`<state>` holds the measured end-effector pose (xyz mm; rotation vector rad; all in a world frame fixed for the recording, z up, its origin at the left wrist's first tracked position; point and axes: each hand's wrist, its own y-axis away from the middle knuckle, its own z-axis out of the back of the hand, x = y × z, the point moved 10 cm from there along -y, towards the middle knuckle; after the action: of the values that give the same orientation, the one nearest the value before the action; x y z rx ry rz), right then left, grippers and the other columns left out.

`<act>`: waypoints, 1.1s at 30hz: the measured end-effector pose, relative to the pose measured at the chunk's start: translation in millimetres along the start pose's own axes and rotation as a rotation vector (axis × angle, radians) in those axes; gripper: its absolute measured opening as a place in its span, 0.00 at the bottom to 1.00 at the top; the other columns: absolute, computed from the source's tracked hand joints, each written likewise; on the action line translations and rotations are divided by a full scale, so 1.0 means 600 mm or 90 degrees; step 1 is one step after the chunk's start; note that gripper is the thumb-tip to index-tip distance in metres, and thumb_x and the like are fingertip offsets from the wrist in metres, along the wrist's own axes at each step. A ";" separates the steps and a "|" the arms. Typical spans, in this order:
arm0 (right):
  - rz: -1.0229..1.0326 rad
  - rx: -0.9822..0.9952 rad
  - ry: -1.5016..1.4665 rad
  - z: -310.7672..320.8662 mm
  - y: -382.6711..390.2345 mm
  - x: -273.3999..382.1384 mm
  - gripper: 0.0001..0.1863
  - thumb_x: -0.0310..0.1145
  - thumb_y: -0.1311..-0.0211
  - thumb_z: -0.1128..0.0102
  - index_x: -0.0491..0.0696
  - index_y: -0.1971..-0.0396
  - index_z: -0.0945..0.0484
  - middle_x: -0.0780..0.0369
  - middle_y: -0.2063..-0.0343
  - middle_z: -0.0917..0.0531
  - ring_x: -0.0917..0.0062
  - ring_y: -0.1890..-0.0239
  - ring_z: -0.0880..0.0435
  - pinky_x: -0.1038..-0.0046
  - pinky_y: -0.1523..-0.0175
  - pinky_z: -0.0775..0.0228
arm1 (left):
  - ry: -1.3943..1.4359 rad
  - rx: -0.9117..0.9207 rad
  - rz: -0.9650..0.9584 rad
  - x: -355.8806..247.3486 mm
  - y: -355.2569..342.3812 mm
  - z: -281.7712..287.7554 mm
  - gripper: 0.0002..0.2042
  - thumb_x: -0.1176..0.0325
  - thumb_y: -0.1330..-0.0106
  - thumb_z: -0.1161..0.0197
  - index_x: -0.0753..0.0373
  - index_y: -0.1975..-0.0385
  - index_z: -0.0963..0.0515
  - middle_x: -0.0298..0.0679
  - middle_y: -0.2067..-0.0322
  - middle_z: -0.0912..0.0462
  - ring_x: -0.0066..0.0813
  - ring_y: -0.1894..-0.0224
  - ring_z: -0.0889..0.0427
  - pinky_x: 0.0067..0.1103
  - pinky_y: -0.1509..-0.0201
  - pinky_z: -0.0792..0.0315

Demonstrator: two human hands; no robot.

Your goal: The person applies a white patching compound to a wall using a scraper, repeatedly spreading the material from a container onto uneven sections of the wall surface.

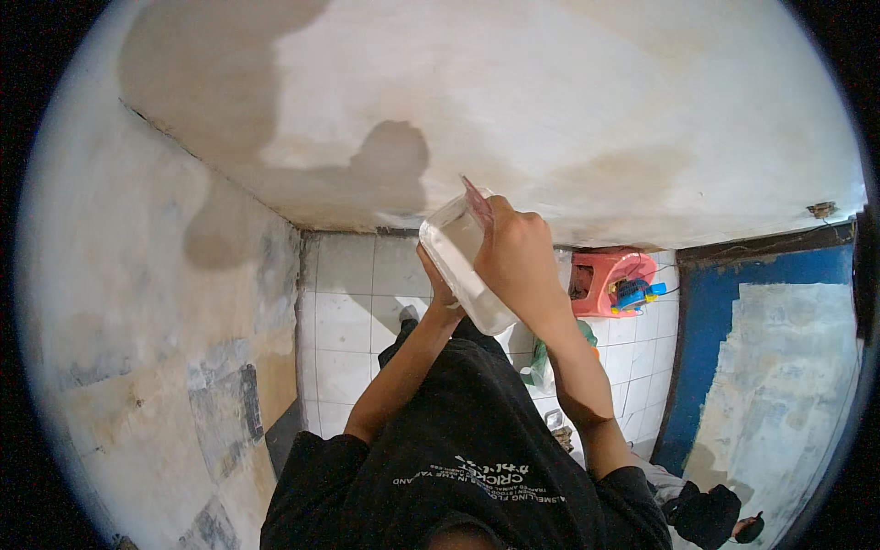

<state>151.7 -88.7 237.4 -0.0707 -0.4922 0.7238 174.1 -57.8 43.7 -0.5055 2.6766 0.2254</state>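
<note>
My left hand (438, 279) grips a clear plastic container (491, 317) from its left side, fingers partly hidden behind it. Something whitish shows inside the container, and it is tilted in front of the wall. My right hand (521, 252) is closed on a thin, flat, reddish scraper-like piece (477, 203), held at the container's upper rim. How far the piece reaches inside is hidden by my right hand.
A pale, stained wall (550, 101) stands close ahead, another wall (156, 302) on the left. On the tiled floor (344, 316) are a pink plastic stool (600, 298) with a blue-and-yellow item (632, 295), and a green bag (533, 371). A blue panel (701, 339) and another person (706, 511) are to the right.
</note>
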 end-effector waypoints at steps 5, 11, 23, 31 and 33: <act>0.048 0.013 0.008 -0.020 0.010 0.037 0.09 0.22 0.52 0.44 0.38 0.68 0.27 0.49 0.84 0.22 0.55 0.79 0.19 0.60 0.72 0.26 | 0.113 0.112 -0.041 0.002 -0.008 -0.011 0.36 0.32 0.34 0.65 0.54 0.35 0.42 0.39 0.39 0.34 0.37 0.37 0.35 0.35 0.32 0.40; 0.100 0.026 0.022 -0.048 0.033 0.071 0.18 0.26 0.54 0.41 0.38 0.59 0.26 0.52 0.81 0.19 0.60 0.77 0.16 0.63 0.71 0.24 | 0.193 0.097 -0.019 0.012 -0.006 0.010 0.35 0.34 0.33 0.64 0.54 0.35 0.43 0.39 0.39 0.35 0.37 0.37 0.35 0.35 0.32 0.41; -0.037 0.012 -0.007 0.009 -0.001 -0.016 0.06 0.19 0.55 0.45 0.38 0.73 0.27 0.45 0.82 0.23 0.51 0.78 0.20 0.56 0.69 0.26 | 0.202 0.106 -0.019 0.003 -0.008 0.008 0.33 0.37 0.31 0.62 0.54 0.35 0.44 0.39 0.39 0.35 0.37 0.37 0.36 0.36 0.31 0.42; 0.039 0.021 0.028 -0.039 0.023 0.014 0.17 0.24 0.54 0.43 0.40 0.60 0.28 0.49 0.77 0.20 0.56 0.77 0.18 0.59 0.71 0.25 | 0.068 -0.035 0.007 0.026 -0.007 0.036 0.39 0.29 0.35 0.71 0.53 0.37 0.38 0.36 0.43 0.30 0.32 0.41 0.31 0.31 0.37 0.35; 0.063 0.049 0.019 -0.052 0.033 0.033 0.28 0.28 0.53 0.40 0.41 0.47 0.31 0.49 0.68 0.18 0.58 0.75 0.16 0.61 0.69 0.23 | 0.137 -0.012 0.002 0.038 -0.013 0.067 0.38 0.29 0.35 0.71 0.53 0.37 0.38 0.35 0.43 0.30 0.31 0.41 0.31 0.31 0.37 0.35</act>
<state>166.2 -57.6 213.1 -0.0332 -0.4336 0.8364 172.4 -62.9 -2.8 -0.5604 2.8873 0.2088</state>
